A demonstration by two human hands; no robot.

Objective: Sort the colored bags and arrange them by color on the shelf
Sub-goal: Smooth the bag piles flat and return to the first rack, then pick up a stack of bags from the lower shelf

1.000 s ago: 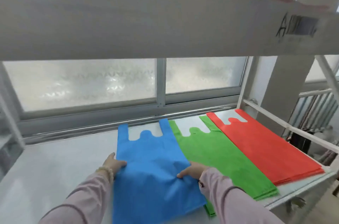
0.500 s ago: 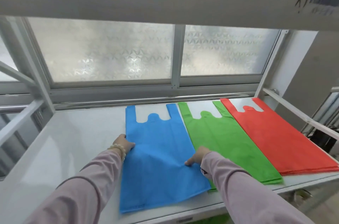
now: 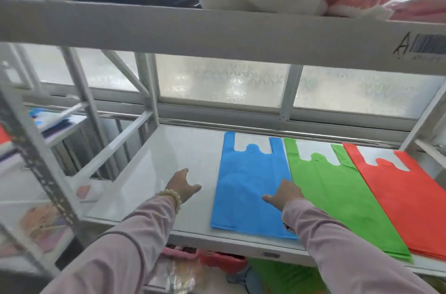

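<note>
Right, I'm looking down at the shelf (image 3: 169, 154), a smooth, glossy white board, and three flat bags lie on it in a row by colour: the blue bag (image 3: 251, 182), then the green bag (image 3: 330, 192) touching its right edge, then the red bag (image 3: 407, 192) slightly overlapping the green one. All three point their cut-out handles toward the frosted window (image 3: 222, 84), which I take as deliberate, so the stacks line up. The fabric looks matte and slightly fuzzy, non-woven I'd guess, and thin enough to crease. My left hand (image 3: 182, 185) hangs over bare shelf beside the blue bag, fingers spread, grip holding nothing. My right hand (image 3: 283, 193) sits over the blue bag's right edge, fingers loose; I can't tell whether it presses or just hovers. On the upper shelf (image 3: 217, 28) sit fluffy dark, white and pink things.
</note>
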